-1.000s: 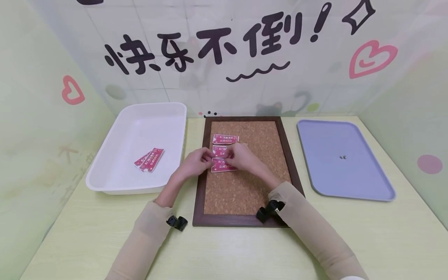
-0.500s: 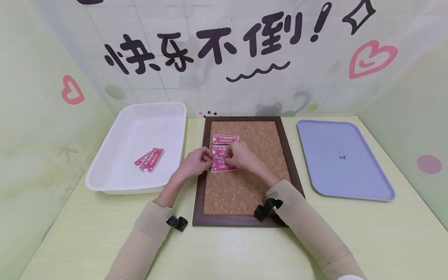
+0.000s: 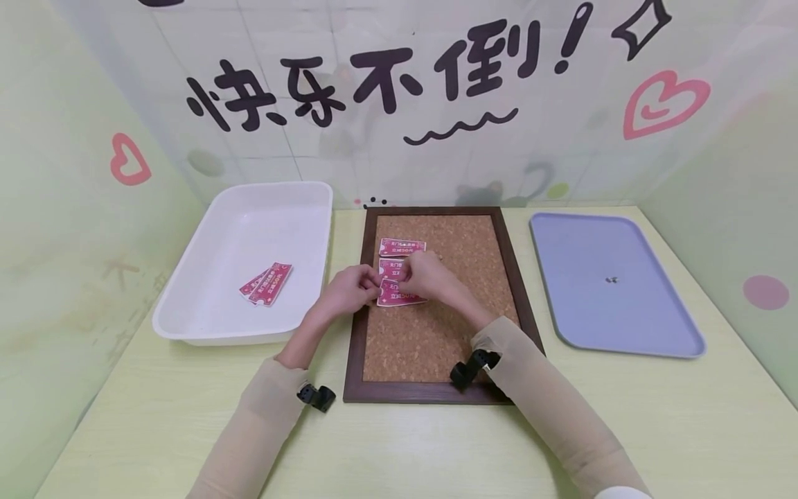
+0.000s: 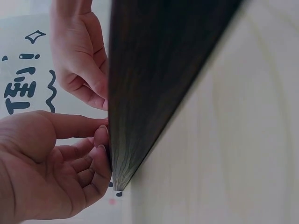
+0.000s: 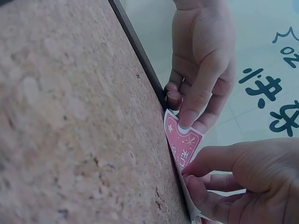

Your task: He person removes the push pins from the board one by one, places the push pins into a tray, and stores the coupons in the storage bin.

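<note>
Three pink coupons lie in a column on the framed cork board [image 3: 436,346]: an upper one [image 3: 402,247], a middle one [image 3: 390,269] and a lower one [image 3: 399,296]. My left hand [image 3: 350,290] holds the lower coupon's left edge, its thumb on the printed face in the right wrist view. My right hand [image 3: 430,276] has thumb and index finger pinched together against that coupon's upper part. Between those fingertips is a small pin-like thing, mostly hidden. The right hand covers part of the middle coupon. A small shiny spot shows on the upper coupon.
On the left, a white tub [image 3: 187,305] holds two overlapping coupons [image 3: 268,284]. A blue-grey tray [image 3: 623,326] stands on the right with a few tiny metallic pieces [image 3: 612,280]. The board's dark frame [image 3: 411,393] rises from the pale table [image 3: 399,450].
My right wrist has turned slightly and its forearm has shifted a little left, the fingertips staying on the lower coupon. The left hand is almost still.
</note>
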`<state>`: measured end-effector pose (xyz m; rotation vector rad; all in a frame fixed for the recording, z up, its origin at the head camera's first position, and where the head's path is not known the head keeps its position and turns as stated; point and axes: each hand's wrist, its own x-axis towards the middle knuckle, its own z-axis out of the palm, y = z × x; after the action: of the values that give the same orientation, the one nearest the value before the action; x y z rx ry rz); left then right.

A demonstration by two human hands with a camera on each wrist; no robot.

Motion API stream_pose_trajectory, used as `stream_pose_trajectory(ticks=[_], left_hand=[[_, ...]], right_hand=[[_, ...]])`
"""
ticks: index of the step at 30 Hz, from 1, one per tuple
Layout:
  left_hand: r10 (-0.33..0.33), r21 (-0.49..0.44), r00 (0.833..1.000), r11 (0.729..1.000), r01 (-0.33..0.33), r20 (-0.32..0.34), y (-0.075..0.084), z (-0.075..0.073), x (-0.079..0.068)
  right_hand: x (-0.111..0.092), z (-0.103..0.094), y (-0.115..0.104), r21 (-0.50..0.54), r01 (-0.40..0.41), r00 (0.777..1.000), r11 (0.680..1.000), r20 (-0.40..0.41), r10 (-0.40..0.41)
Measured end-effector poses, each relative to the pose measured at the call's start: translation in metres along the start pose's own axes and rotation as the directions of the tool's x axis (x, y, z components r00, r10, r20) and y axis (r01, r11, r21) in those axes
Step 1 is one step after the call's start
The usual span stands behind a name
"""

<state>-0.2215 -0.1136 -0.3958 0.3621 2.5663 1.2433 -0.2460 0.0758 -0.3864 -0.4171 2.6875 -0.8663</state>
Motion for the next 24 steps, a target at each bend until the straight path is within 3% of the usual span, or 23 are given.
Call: stream_pose_trajectory(ticks=[6,16,24], left_hand=[[0.0,-0.016,1.0,1.0,0.0,0.0,-0.0008,0.0006,0.0013],[-0.011,-0.029,1.0,1.0,0.01,-0.003,-0.0019,0.0021,0.0016],[-0.006,-0.025,1.0,1.0,0.006,-0.013,-0.0014,0.0017,0.0002]], right_hand=[[0.0,-0.0004,0.0001,0.016,-0.028,1.0,0.999,0.003,0.028],[0.0001,0.0024,0.0026,-0.009,0.021,0.999,1.0,-0.029,-0.021],[-0.0013,0.0016,0.0082,0.07,0.056,0.998,0.996,-0.023,-0.054]])
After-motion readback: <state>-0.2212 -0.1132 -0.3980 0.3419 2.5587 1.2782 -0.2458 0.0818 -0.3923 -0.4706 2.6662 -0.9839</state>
